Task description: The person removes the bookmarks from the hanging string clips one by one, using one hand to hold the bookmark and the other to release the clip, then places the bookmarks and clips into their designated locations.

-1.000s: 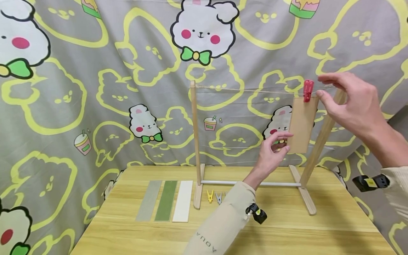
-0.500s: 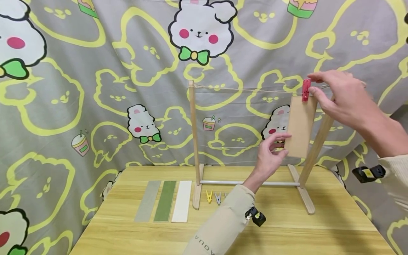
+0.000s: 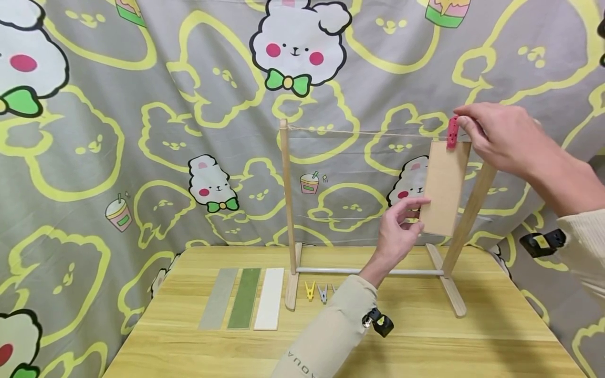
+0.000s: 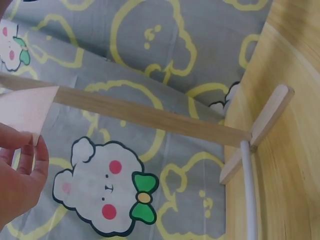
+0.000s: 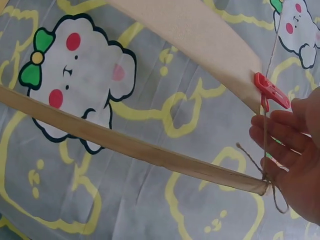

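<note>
A tan rectangular card [image 3: 444,191] hangs at the right end of a twine line [image 3: 368,132]. A red clothespin [image 3: 452,132] sits over its top edge. My right hand [image 3: 508,136] pinches the clothespin's upper ends between thumb and forefinger. In the right wrist view, the clothespin [image 5: 270,91] straddles the twine at the card's corner, with the other fingers behind the line. My left hand [image 3: 397,231] pinches the card's lower left edge. The left wrist view has thumb and fingertips at the corner of the card [image 4: 27,107].
A wooden stand with a left post [image 3: 288,199], right post [image 3: 468,226] and white lower bar [image 3: 321,271] bears the line. Grey [image 3: 219,299], green [image 3: 244,299] and white [image 3: 270,299] cards lie on the table [image 3: 189,352]. Yellow [image 3: 310,291] and grey [image 3: 323,294] clothespins lie nearby.
My right hand has come in from the right and taken hold of the red clothespin, which has turned. The card's lower end has shifted slightly left with my left hand.
</note>
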A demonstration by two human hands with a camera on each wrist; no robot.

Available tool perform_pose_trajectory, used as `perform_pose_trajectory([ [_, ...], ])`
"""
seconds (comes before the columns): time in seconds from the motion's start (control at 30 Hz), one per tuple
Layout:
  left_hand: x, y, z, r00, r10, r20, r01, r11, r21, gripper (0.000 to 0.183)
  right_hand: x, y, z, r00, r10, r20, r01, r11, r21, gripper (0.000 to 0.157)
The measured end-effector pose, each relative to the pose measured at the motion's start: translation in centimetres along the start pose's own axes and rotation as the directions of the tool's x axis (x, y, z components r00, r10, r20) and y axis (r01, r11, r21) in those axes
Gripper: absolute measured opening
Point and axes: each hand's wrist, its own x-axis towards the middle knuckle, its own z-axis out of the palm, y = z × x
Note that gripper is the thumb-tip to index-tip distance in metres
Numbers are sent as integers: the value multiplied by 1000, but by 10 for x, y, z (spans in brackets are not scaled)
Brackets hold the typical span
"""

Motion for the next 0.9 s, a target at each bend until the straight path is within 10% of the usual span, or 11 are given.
perform_pose_trajectory([
  [0.9, 2, -5, -6, 1000, 12, 10, -12, 1000, 3, 50, 12, 5, -12, 954, 190, 231, -241, 947, 213, 45],
])
